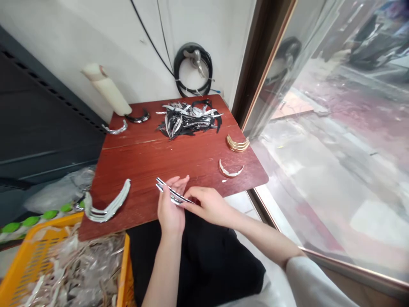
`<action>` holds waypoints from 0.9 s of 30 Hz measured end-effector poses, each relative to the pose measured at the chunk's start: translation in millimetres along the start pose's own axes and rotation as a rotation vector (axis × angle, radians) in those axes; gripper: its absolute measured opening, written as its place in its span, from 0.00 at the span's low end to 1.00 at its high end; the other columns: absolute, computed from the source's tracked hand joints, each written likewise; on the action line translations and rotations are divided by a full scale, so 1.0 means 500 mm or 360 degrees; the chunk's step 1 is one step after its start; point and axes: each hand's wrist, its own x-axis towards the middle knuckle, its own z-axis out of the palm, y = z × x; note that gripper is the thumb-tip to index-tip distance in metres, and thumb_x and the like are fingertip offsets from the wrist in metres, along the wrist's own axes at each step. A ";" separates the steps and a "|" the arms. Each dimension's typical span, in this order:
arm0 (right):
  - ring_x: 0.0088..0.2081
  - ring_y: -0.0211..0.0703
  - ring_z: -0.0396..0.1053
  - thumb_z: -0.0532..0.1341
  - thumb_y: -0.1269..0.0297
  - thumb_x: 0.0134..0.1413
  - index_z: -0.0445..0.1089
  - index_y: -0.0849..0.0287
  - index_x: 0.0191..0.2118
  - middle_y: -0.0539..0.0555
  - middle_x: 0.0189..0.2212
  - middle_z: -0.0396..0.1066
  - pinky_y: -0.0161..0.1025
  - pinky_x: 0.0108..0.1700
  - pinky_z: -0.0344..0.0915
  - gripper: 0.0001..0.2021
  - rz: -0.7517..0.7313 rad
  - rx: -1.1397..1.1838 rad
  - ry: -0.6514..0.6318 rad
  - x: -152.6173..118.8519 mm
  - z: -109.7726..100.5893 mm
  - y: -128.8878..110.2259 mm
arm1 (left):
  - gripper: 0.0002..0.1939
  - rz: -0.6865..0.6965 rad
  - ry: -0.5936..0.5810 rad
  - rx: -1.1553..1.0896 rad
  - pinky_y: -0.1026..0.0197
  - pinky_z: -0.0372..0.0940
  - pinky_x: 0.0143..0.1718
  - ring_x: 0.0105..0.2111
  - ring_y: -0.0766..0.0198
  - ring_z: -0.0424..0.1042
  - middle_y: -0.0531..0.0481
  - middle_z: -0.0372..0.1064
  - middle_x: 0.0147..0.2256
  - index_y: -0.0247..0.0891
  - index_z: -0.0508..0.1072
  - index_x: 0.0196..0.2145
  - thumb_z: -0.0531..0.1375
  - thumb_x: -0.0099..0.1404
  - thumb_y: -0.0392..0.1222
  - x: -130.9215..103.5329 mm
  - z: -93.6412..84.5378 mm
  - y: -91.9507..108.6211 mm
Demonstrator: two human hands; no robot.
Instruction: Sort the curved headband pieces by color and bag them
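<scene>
Two hands close together, L hand (171,209) & R hand (207,204), both gripping thin curved strips (174,194) w/ dark edges, over front edge of red-brown table (143,157).

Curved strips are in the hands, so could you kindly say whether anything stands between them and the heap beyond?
Nothing visible stands between the curved strips, held by the left hand and right hand, and the heap; the gold pieces lie off to the right.
</scene>
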 end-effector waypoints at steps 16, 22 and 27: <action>0.35 0.38 0.66 0.58 0.59 0.64 0.72 0.58 0.29 0.49 0.28 0.68 0.36 0.41 0.61 0.14 0.0053 0.0045 -0.0182 0.095 -0.014 0.005 | 0.30 -0.0105 0.0306 -0.0252 0.56 0.70 0.39 0.34 0.59 0.77 0.47 0.76 0.33 0.37 0.74 0.35 0.53 0.62 0.69 0.068 -0.011 0.011; 0.37 0.39 0.70 0.62 0.55 0.60 0.76 0.57 0.31 0.51 0.33 0.72 0.35 0.41 0.62 0.12 -0.0175 -0.0152 -0.0590 0.150 -0.036 0.015 | 0.30 0.0204 0.0379 -0.0128 0.57 0.70 0.38 0.25 0.64 0.72 0.57 0.61 0.18 0.38 0.62 0.22 0.53 0.61 0.70 0.051 -0.016 0.013; 0.38 0.39 0.72 0.64 0.54 0.57 0.77 0.57 0.38 0.51 0.36 0.76 0.34 0.41 0.62 0.12 -0.0024 -0.0651 -0.0257 0.314 -0.178 0.086 | 0.28 0.0063 0.0417 -0.0139 0.61 0.69 0.31 0.19 0.67 0.67 0.59 0.57 0.17 0.40 0.57 0.23 0.52 0.64 0.67 0.044 -0.020 0.025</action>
